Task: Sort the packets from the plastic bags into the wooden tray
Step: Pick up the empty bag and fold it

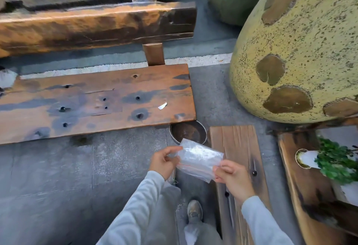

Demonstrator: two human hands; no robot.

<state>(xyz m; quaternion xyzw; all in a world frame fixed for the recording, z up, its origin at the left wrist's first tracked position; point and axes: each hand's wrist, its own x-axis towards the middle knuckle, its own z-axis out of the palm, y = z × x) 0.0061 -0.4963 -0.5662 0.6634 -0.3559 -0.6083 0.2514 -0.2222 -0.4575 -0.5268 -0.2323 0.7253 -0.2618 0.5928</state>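
Head view, looking down over paved grey ground: both hands raised in front of the body, sharing one clear plastic bag [198,159]. Left hand [163,162] at the bag's left edge, thumb and fingers pinching the film, other fingers curled under. Right hand [231,177] at the lower right edge, fingertips pressed together on a corner of the same bag. Bag held in the air, just in front of a round metal bowl [188,131] tucked under the end of a low wooden bench [93,101]. Contents of the bag too faint to make out; no packet clearly visible.

Likely handling: very light, thin, limp and a little slippery, so best pinched at the edges or along the seal line, as now; apt to crumple or slide if gripped flat.

Bench seat of worn orange-brown planks, stained dark, dotted with bolt holes. To the right, a narrower grooved wooden board [238,159], possibly the tray, though hard to confirm. Beyond, a huge rounded ochre jar [302,47], rough and speckled, with flat brown patches. Far right, green leafy sprigs [337,162] in a small vessel. Grey sleeves and one shoe [194,210] below.
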